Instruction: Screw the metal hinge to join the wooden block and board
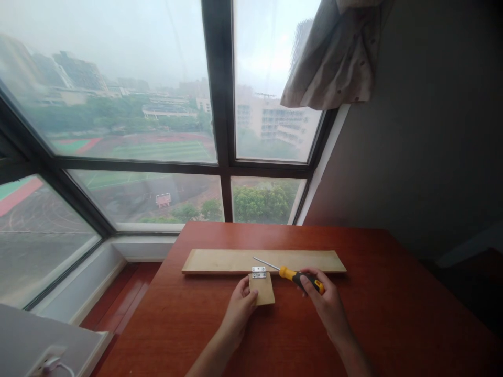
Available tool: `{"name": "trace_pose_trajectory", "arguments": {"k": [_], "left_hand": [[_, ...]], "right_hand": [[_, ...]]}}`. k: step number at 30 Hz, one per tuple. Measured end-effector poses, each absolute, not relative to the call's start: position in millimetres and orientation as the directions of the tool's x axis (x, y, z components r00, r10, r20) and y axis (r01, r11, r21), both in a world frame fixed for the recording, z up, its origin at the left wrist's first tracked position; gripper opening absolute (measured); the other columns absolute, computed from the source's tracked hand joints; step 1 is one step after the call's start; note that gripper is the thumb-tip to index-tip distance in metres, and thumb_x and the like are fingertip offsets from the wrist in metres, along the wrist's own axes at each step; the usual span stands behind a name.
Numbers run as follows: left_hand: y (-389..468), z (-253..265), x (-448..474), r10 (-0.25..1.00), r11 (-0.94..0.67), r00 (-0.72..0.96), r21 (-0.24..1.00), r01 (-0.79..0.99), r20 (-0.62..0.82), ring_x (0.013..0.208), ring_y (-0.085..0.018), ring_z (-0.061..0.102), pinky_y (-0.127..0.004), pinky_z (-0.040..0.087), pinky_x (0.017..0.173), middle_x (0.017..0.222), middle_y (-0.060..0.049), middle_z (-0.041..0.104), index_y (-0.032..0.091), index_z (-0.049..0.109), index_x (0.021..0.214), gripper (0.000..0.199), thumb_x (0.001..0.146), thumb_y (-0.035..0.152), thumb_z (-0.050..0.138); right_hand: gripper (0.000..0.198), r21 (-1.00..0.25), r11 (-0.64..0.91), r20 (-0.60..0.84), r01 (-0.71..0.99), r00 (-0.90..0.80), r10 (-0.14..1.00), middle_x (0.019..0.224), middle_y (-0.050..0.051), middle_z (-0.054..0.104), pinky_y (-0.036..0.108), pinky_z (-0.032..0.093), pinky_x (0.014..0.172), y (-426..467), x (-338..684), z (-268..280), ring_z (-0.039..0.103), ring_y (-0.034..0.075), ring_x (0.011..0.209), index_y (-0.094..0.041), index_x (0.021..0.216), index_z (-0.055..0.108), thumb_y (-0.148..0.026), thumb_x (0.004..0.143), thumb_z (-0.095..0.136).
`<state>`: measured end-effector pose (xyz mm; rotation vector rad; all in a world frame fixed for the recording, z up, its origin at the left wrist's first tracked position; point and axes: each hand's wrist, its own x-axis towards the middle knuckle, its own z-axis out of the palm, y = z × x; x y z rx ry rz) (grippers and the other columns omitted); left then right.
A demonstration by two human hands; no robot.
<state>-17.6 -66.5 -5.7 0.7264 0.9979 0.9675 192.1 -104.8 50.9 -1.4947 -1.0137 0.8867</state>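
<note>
My left hand (241, 301) grips the left edge of a small wooden board (264, 290), thumb on top and fingers at its side. A silver metal hinge (259, 272) spans from this small board to the front edge of a long pale wooden plank (220, 260). In my right hand (324, 296) is a yellow and black screwdriver (296, 276), held by its handle. Its shaft points up and to the left, with the tip above the plank, close to the hinge. Whether the tip touches anything I cannot tell.
The plank lies across a reddish-brown table (188, 330). Behind the table stands a dark-framed window (223, 104), with a curtain (334, 57) hanging at upper right. A grey wall (412, 131) rises on the right. At lower left a plug with a white cable (58, 364) sits in a wall socket.
</note>
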Motion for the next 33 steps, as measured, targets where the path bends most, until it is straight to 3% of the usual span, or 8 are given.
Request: {"name": "trace_pose_trajectory", "arguments": {"k": [14,27,33], "left_hand": [[-67,-2,-18,0.888,0.458,0.293,0.713,-0.531,-0.353,0.101,-0.028,0.066,-0.032,0.052,0.080,0.112,-0.014,0.069,0.018,0.056,0.114,0.055,0.065,0.026,0.079],[-68,-2,-18,0.887,0.461,0.291,0.689,-0.559,-0.358,0.103,-0.028,0.065,-0.031,0.051,0.081,0.115,-0.014,0.068,0.017,0.057,0.114,0.053,0.066,0.024,0.079],[-68,-3,-17,0.887,0.461,0.299,0.688,-0.561,-0.351,0.104,-0.027,0.065,-0.030,0.050,0.081,0.114,-0.013,0.068,0.018,0.055,0.116,0.052,0.069,0.023,0.077]], "right_hand": [[0.028,-0.886,0.079,0.215,0.457,0.256,0.942,0.086,0.005,0.070,0.026,0.047,0.071,-105,182,96,0.063,0.020,0.078,-0.019,0.090,0.066,-0.046,0.083,0.060],[0.022,-0.834,0.087,0.244,0.545,0.221,0.944,0.088,0.002,0.069,0.025,0.047,0.073,-107,178,99,0.064,0.018,0.080,-0.020,0.091,0.063,-0.041,0.087,0.058],[0.018,-0.740,0.162,0.295,0.653,0.099,0.950,0.083,0.001,0.067,0.025,0.046,0.069,-102,171,113,0.062,0.017,0.074,-0.021,0.088,0.060,-0.038,0.088,0.056]]}}
